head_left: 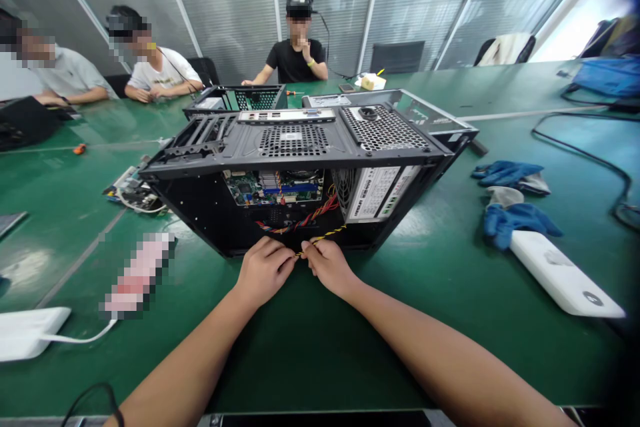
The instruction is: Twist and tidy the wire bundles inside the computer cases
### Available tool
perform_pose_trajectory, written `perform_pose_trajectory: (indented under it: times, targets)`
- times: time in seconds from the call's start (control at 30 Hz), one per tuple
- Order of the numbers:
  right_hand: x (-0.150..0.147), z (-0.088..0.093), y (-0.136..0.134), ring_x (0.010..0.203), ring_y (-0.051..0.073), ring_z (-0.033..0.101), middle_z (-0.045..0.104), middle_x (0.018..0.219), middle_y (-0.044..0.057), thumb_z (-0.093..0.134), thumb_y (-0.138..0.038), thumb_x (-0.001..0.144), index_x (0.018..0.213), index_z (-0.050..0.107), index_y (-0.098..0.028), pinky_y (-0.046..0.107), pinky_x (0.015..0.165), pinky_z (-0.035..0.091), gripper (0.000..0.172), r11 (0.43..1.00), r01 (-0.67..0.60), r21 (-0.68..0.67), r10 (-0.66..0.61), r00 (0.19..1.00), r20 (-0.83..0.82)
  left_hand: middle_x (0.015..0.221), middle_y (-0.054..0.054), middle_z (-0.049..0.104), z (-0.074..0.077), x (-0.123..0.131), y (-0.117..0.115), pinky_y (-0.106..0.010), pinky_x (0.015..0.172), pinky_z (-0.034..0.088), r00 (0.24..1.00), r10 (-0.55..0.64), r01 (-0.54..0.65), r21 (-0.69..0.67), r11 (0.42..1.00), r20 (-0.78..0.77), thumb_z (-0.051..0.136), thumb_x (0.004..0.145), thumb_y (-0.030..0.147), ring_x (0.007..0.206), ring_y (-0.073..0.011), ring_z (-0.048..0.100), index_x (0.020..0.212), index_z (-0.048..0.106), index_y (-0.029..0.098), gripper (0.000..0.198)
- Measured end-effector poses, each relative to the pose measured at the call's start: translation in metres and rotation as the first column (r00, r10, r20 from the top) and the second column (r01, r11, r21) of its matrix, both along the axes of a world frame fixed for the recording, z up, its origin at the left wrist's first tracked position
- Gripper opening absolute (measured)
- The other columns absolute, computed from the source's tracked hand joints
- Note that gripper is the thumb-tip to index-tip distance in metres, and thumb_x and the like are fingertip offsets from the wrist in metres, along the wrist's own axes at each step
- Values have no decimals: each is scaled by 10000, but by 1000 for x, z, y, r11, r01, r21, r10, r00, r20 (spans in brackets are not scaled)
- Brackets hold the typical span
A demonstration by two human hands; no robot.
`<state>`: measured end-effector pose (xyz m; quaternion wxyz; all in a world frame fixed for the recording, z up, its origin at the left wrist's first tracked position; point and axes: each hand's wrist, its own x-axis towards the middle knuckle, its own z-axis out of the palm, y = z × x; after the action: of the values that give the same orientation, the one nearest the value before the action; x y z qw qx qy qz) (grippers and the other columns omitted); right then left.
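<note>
A black computer case [195, 213] stands on the green table with its side open towards me. Inside it are a motherboard [245, 190], a power supply [383, 195] with a white label, and a bundle of red, black and orange wires [313, 215]. A twisted yellow and black cable [333, 232] runs from near the power supply to the case's front edge. My left hand [263, 270] pinches this cable from the left. Close beside it, my right hand [330, 267] has its fingers closed on the same cable. The fingertips partly hide the cable.
To the left lie a loose circuit board [135, 190], a blurred-out phone [137, 277] and a white power bank [33, 333]. Blue gloves [515, 213] and another white power bank [565, 273] lie right. Another case [260, 97] stands behind; three people sit across the table [425, 320].
</note>
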<state>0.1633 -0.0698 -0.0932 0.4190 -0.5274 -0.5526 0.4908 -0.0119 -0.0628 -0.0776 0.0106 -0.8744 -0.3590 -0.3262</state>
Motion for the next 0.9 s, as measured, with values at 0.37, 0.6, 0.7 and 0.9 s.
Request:
perform_pose_trajectory:
  times: [0.37, 0.6, 0.7, 0.9]
  targets:
    - [-1, 0, -2, 426, 92, 477, 486, 507, -33, 487, -407, 895, 651, 563, -169, 220, 463, 384, 348, 1000, 15, 6, -15, 1000, 3, 687, -29, 618, -3, 0, 2, -303, 663, 449, 996, -1, -6, -79, 997, -88, 504, 934, 250, 673, -160, 537, 815, 663, 177, 211]
    - [0, -4, -1, 415, 107, 488, 482, 469, -35, 482, -427, 892, 631, 561, -179, 233, 458, 383, 368, 999, 50, 20, -51, 998, 36, 772, -40, 652, -1, 2, -1, -308, 697, 470, 999, -17, 15, -39, 999, -52, 536, 908, 224, 713, -161, 555, 850, 667, 180, 150]
    - [1, -5, 0, 406, 105, 483, 481, 474, -37, 478, -447, 892, 653, 572, -174, 230, 445, 376, 375, 999, 46, 6, -46, 999, 19, 801, -48, 666, -2, 2, 0, -311, 702, 476, 996, -21, 19, -17, 1000, -83, 506, 930, 209, 726, -166, 562, 881, 653, 167, 161]
    - [0, -8, -1, 431, 101, 500, 505, 501, -29, 483, -447, 893, 665, 584, -163, 228, 470, 388, 378, 999, 31, 22, -31, 999, 19, 790, -63, 653, 1, 3, 2, -323, 685, 475, 988, -19, 21, 11, 1000, -155, 443, 948, 156, 714, -178, 542, 884, 623, 145, 191]
